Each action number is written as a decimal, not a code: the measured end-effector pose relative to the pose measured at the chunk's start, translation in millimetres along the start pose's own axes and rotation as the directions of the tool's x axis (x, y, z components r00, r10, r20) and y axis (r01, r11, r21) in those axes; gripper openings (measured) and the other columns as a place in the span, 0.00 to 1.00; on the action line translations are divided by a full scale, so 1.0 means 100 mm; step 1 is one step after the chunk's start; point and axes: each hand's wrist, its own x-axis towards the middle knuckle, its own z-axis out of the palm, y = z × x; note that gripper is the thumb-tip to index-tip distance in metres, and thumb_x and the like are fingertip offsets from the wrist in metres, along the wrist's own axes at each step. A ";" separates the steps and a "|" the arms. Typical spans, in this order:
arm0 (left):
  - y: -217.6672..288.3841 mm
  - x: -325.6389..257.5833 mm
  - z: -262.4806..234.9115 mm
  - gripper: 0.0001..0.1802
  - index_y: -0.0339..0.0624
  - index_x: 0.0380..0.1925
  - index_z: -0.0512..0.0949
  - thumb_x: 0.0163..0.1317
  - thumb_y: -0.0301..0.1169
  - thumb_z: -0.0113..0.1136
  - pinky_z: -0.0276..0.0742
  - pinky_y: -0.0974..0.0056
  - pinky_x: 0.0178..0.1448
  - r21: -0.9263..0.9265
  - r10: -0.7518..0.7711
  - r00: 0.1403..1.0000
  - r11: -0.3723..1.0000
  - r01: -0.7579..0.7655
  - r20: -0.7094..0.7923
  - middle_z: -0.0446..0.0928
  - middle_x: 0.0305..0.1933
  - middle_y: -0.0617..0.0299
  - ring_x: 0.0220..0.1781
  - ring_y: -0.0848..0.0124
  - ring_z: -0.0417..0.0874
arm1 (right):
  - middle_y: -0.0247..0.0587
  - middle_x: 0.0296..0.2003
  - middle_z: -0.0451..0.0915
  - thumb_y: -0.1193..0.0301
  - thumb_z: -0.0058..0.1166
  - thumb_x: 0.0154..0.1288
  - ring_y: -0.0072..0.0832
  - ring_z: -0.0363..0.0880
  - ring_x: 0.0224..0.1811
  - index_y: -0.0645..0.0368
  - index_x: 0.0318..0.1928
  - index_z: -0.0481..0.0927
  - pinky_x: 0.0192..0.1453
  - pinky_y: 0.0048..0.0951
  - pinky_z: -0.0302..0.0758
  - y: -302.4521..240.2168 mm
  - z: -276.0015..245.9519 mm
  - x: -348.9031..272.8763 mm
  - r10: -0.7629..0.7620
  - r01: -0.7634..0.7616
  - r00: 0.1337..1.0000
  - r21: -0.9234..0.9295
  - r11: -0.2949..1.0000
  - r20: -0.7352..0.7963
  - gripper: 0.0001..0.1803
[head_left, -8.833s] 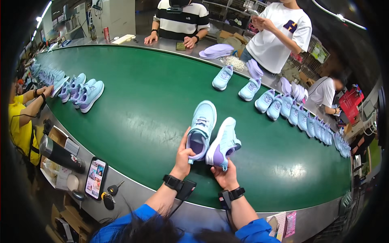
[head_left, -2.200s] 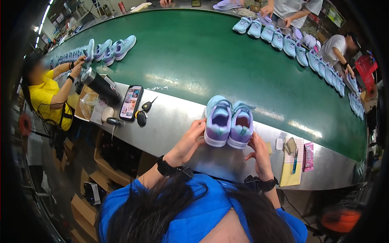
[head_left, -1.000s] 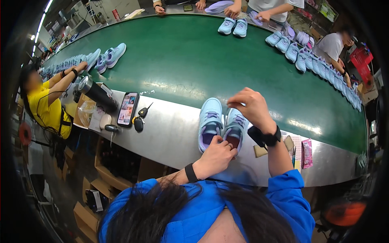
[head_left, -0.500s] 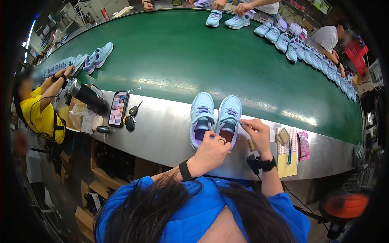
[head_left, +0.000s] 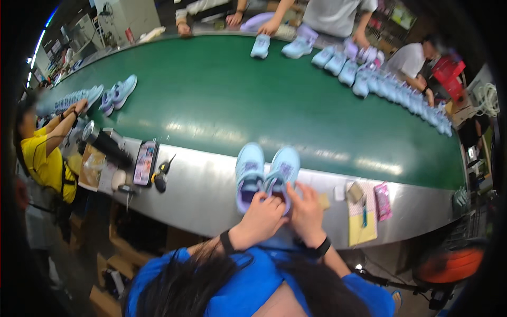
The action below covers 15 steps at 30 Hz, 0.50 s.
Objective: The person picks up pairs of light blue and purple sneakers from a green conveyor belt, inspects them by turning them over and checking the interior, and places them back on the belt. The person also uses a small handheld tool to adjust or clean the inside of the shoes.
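Note:
A pair of light blue sneakers with lilac linings stands side by side in front of me, toes pointing away: the left sneaker (head_left: 250, 160) and the right sneaker (head_left: 286, 160). My left hand (head_left: 259, 221) is closed, its curled fingers at the heel opening of the right sneaker. Bent fingers of my right hand (head_left: 307, 212) grip the outer side of that same shoe, near its strap. The fingertips of both hands are partly hidden and slightly blurred. No hand is on the left sneaker.
Across the green belt (head_left: 211, 100) stand a row of sneakers (head_left: 391, 87) and people handling shoes. On the metal ledge (head_left: 200, 164) lie a phone (head_left: 145, 162), keys (head_left: 160, 179), a black tumbler (head_left: 108, 143), a notepad (head_left: 362, 232) with a pen, and a pink packet (head_left: 383, 202). A person in yellow (head_left: 45, 164) works at left.
My right hand has come closer to my left, from the pulled-out strap to the right sneaker's side. The view has shifted, so the pair sits lower. Across the belt, a person's arm reaches a sneaker.

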 end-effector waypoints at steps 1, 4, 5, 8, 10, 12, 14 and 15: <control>-0.02 -0.02 -0.01 0.14 0.40 0.39 0.76 0.54 0.34 0.63 0.64 0.56 0.56 -0.076 0.012 0.997 0.997 -0.018 -0.081 0.74 0.42 0.56 0.48 0.61 0.74 | 0.47 0.52 0.73 0.80 0.52 0.50 0.44 0.72 0.51 0.51 0.59 0.74 0.54 0.37 0.73 -0.01 0.01 -0.03 -0.004 0.004 1.000 0.002 1.000 0.028 0.31; -0.02 -0.01 -0.20 0.19 0.41 0.44 0.76 0.51 0.31 0.66 0.69 0.56 0.52 -0.309 -0.117 0.974 0.950 0.052 -0.197 0.72 0.43 0.50 0.48 0.53 0.72 | 0.50 0.56 0.71 0.78 0.50 0.57 0.46 0.72 0.53 0.54 0.64 0.67 0.55 0.40 0.72 -0.03 -0.04 -0.11 0.126 -0.149 0.983 0.189 0.971 0.130 0.31; 0.00 -0.02 -0.27 0.21 0.41 0.45 0.76 0.49 0.30 0.67 0.71 0.55 0.50 -0.264 -0.178 0.960 0.957 0.119 -0.215 0.72 0.43 0.49 0.49 0.51 0.71 | 0.50 0.56 0.72 0.78 0.48 0.60 0.46 0.71 0.54 0.55 0.65 0.65 0.55 0.41 0.72 0.00 -0.04 -0.15 0.160 -0.183 0.982 0.279 0.943 0.102 0.30; 0.02 -0.12 -0.43 0.29 0.49 0.54 0.74 0.51 0.43 0.67 0.63 0.53 0.56 -0.064 -0.288 0.957 0.955 0.290 0.026 0.72 0.43 0.48 0.49 0.54 0.71 | 0.54 0.54 0.73 0.69 0.47 0.68 0.42 0.77 0.48 0.61 0.65 0.61 0.49 0.38 0.75 0.00 -0.03 -0.27 0.385 -0.476 0.879 0.494 0.728 0.280 0.26; -0.05 -0.21 -0.37 0.33 0.60 0.59 0.71 0.52 0.51 0.64 0.55 0.49 0.59 0.066 -0.233 0.957 0.972 0.224 0.173 0.72 0.41 0.49 0.49 0.57 0.71 | 0.56 0.52 0.72 0.61 0.47 0.70 0.37 0.80 0.37 0.64 0.65 0.59 0.45 0.35 0.76 0.02 0.08 -0.35 0.429 -0.538 0.841 0.603 0.590 0.330 0.29; -0.03 -0.24 -0.29 0.32 0.61 0.58 0.72 0.51 0.51 0.65 0.55 0.49 0.59 0.104 -0.197 0.969 0.978 0.183 0.147 0.72 0.40 0.51 0.49 0.58 0.71 | 0.54 0.50 0.72 0.60 0.46 0.71 0.34 0.79 0.36 0.64 0.65 0.59 0.42 0.32 0.77 0.04 0.15 -0.31 0.394 -0.567 0.824 0.601 0.563 0.408 0.30; -0.01 -0.20 -0.30 0.30 0.62 0.54 0.74 0.49 0.49 0.66 0.55 0.48 0.57 0.077 -0.177 0.975 0.983 0.168 0.136 0.73 0.39 0.49 0.49 0.57 0.71 | 0.52 0.48 0.71 0.59 0.46 0.71 0.31 0.78 0.35 0.64 0.66 0.59 0.39 0.29 0.77 0.04 0.15 -0.25 0.379 -0.605 0.796 0.616 0.505 0.471 0.30; -0.01 -0.18 -0.28 0.29 0.62 0.52 0.75 0.48 0.50 0.67 0.55 0.49 0.57 0.078 -0.178 0.977 0.982 0.170 0.113 0.73 0.39 0.50 0.48 0.58 0.72 | 0.51 0.47 0.70 0.58 0.45 0.71 0.30 0.77 0.35 0.64 0.66 0.59 0.38 0.28 0.77 0.05 0.13 -0.20 0.376 -0.622 0.783 0.632 0.462 0.496 0.30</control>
